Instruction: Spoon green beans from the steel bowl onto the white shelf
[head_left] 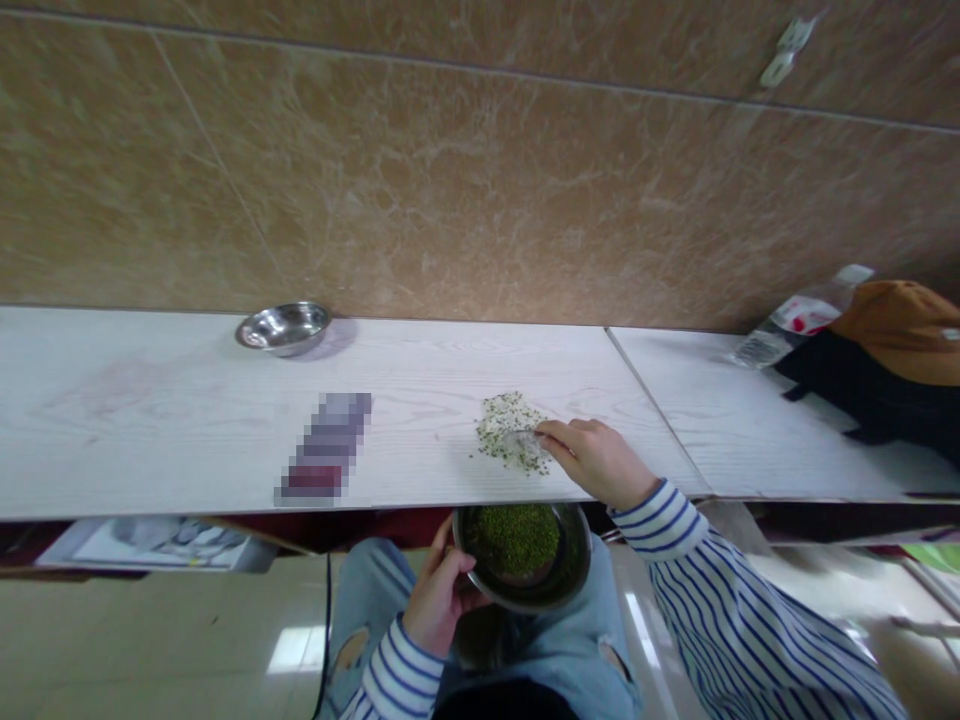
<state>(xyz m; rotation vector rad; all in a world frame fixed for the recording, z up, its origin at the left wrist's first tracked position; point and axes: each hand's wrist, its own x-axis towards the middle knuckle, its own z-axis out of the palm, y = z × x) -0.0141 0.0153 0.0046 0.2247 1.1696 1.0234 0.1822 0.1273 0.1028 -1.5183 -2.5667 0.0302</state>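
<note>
Bowl (574, 560): round, metal, held over the lap just off the front edge of the desk (420, 400); small green beans (517, 540) lie inside.
Left hand (444, 590): clamped on that bowl's rim, thumb at the top.
Right hand (600, 462): fingers pinched on a shiny implement (517, 438), too blurred to name, its end in the scattered pile.
Pile (506, 415): green beans mixed with pale bits, loose on the desk.
Metal dish (283, 328): near the wall (450, 200), left of the pile; no contents visible.
Bottle (799, 315): clear plastic, tilted, red-and-white label, lettering unreadable.
Cap (904, 325): brown, beside the bottle, with black cloth (862, 385).
Pixelated patch (326, 450): on the desk, left of the pile, unreadable.
</note>
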